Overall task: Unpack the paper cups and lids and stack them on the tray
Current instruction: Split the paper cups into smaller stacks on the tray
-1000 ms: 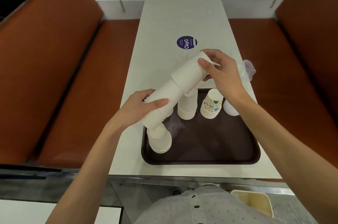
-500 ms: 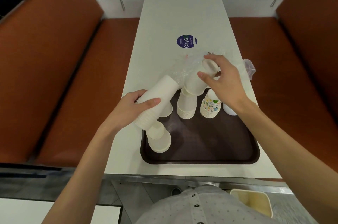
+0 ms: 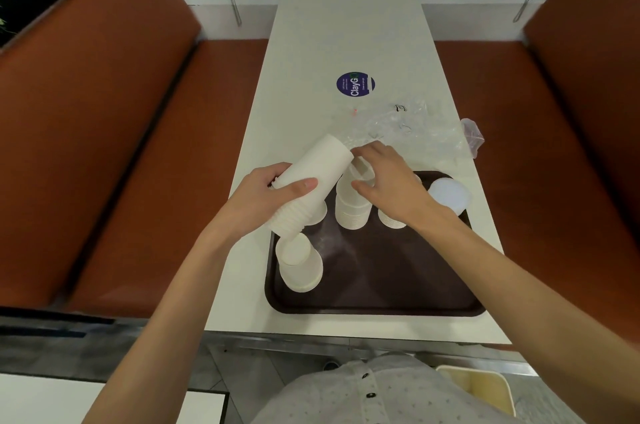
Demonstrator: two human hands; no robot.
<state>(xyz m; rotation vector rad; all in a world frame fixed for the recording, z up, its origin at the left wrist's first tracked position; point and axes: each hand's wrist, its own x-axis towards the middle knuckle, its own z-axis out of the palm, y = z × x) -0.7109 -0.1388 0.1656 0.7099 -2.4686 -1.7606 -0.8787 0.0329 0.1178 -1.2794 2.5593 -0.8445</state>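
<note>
Over the dark brown plastic tray [image 3: 381, 281] our left hand [image 3: 273, 197] grips a tilted white paper-cup stack [image 3: 313, 178]; our right hand [image 3: 394, 184] pinches the upright white cup stack [image 3: 349, 210] on it.

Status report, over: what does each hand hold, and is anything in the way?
Left hand grips tilted cup stack. Right hand holds middle stack on tray. Wrap lies beyond tray, not blocking.

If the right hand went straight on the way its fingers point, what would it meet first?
Likely the white cup stack gripped by the left hand; the right hand points left at its closed end, just above the middle standing stack. Depth is unclear.
</note>
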